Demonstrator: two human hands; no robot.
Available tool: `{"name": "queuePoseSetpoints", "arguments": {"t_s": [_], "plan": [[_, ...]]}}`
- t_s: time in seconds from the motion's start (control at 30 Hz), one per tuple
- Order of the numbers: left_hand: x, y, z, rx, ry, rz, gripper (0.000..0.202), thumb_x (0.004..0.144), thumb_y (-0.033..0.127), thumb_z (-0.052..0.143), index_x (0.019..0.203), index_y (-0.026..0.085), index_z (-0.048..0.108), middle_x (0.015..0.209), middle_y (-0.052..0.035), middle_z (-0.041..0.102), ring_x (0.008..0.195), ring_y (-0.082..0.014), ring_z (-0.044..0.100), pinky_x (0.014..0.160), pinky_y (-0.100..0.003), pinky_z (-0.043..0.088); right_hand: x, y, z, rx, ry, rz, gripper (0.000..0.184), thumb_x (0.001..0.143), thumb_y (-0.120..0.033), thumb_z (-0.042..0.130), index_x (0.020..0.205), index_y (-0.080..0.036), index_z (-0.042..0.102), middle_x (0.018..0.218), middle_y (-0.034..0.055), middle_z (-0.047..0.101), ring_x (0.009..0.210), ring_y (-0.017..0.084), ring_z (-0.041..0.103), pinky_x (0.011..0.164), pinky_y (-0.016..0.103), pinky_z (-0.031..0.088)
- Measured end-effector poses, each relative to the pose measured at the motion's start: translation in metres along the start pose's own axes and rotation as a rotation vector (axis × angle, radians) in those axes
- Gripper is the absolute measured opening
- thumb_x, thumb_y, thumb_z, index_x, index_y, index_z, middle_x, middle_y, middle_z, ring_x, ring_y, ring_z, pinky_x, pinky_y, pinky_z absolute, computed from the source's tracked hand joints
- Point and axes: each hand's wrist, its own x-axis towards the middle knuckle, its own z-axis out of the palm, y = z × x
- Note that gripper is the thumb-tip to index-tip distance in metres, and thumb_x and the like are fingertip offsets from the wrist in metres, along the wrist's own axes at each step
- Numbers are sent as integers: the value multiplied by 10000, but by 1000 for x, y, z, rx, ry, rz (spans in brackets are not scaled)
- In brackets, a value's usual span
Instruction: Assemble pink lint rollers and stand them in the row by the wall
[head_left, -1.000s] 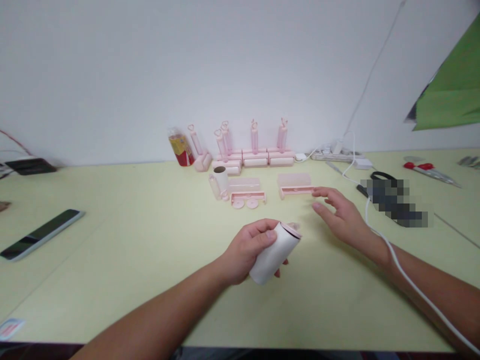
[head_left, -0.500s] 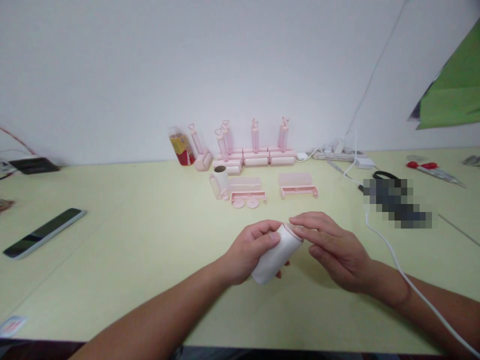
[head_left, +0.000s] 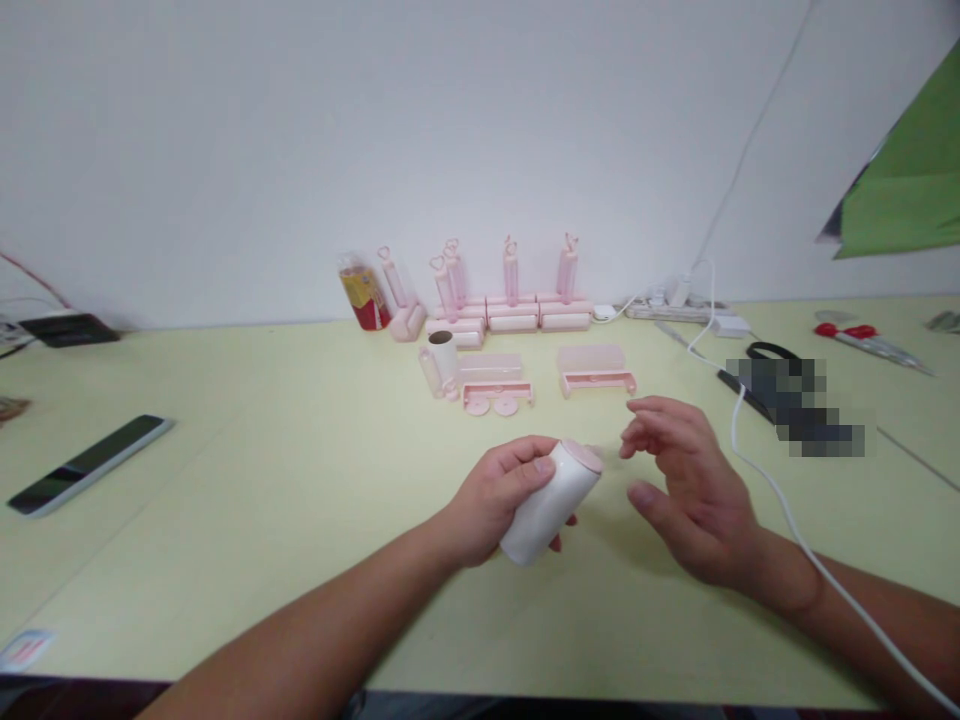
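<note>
Wrapped around a white lint roller refill [head_left: 550, 510], my left hand [head_left: 506, 495] holds it tilted above the table. A pink round end cap [head_left: 582, 456] covers the roll's upper end. To the right, my right hand [head_left: 694, 490] is apart from the roll, its fingers spread and holding nothing. Beyond the hands stands another white roll [head_left: 443, 352] with a brown core, beside a small pink handle piece [head_left: 430, 373]. Two pink roller frames [head_left: 498, 390] [head_left: 598, 382] lie near their clear pink covers [head_left: 590, 358], with two loose pink discs [head_left: 478, 407] in front.
Along the wall are several assembled pink lint rollers [head_left: 512, 317] and a red-yellow package [head_left: 364, 297]. A phone [head_left: 90, 465] lies at left. On the right are a white cable [head_left: 787, 515], red-handled scissors [head_left: 859, 335], a power strip [head_left: 675, 311] and a blurred dark object [head_left: 795, 405].
My right hand has come off the roll's capped end and moved right, its fingers opening. The pink cap is now uncovered. My left hand keeps its hold, shifted slightly left.
</note>
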Motion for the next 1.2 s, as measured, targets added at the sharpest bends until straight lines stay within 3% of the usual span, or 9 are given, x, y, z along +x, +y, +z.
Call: {"name": "queuePoseSetpoints", "arguments": {"t_s": [0.23, 0.3, 0.43, 0.5, 0.63, 0.77, 0.87, 1.03, 1.2], "plan": [[2, -2, 1, 0, 2, 4, 406, 806, 399, 696, 1099, 140, 590, 836, -77, 645, 645, -195, 680, 469, -271, 566, 1, -3, 8, 153, 185, 16, 564, 827, -299, 650, 1344, -306, 426, 1304, 103, 424, 857, 202, 512, 686, 391, 507], [1, -1, 1, 8, 8, 4, 407, 808, 404, 691, 1100, 141, 585, 822, -76, 647, 636, -194, 677, 461, -264, 559, 1, -7, 7, 171, 77, 18, 558, 836, -279, 637, 1349, -296, 419, 1251, 103, 438, 857, 203, 502, 695, 387, 493], [-1, 0, 2, 45, 39, -17, 396, 818, 419, 669, 1076, 133, 576, 739, -68, 646, 547, -171, 643, 411, -233, 519, 0, -9, 3, 181, -354, 78, 551, 856, -261, 621, 1365, -251, 412, 1030, 73, 494, 783, 190, 493, 681, 375, 482], [-1, 0, 3, 54, 44, -26, 393, 812, 420, 672, 1063, 133, 574, 726, -69, 648, 539, -171, 640, 403, -225, 510, 0, -8, 3, 197, -367, 91, 561, 864, -250, 611, 1380, -245, 392, 1017, 71, 493, 784, 190, 488, 670, 368, 480], [-1, 3, 5, 60, 28, -10, 407, 808, 417, 671, 1078, 127, 578, 751, -79, 654, 550, -169, 644, 419, -226, 517, -2, -4, 4, 199, -319, 15, 579, 858, -233, 608, 1392, -250, 386, 1181, 113, 472, 838, 199, 497, 685, 369, 487], [-1, 6, 3, 62, 110, 33, 449, 828, 403, 643, 1200, 179, 527, 803, -57, 653, 552, -172, 650, 420, -246, 527, 2, 4, 3, 46, -242, -19, 534, 863, -230, 607, 1366, -236, 428, 1132, 103, 512, 862, 206, 522, 776, 397, 488], [1, 10, -4, 70, 202, 92, 529, 849, 393, 610, 1331, 257, 441, 857, -39, 641, 589, -191, 667, 421, -273, 542, 12, 23, -3, -185, -160, 20, 436, 876, -256, 608, 1297, -231, 497, 1146, 109, 548, 972, 236, 549, 842, 411, 485], [3, 16, -16, 59, 253, 170, 499, 853, 389, 584, 1321, 256, 475, 937, -51, 608, 643, -207, 674, 424, -296, 554, 27, 85, -28, -582, -52, 143, 365, 875, -356, 587, 1204, -199, 605, 1319, 158, 511, 1251, 319, 474, 1058, 506, 375], [3, 18, -19, 66, 247, 174, 458, 866, 383, 557, 1297, 241, 497, 966, -57, 596, 638, -205, 673, 424, -303, 554, 27, 129, -41, -801, -262, 331, 519, 913, -452, 506, 1335, -156, 570, 1381, 213, 505, 1326, 366, 433, 1085, 532, 338]]}}
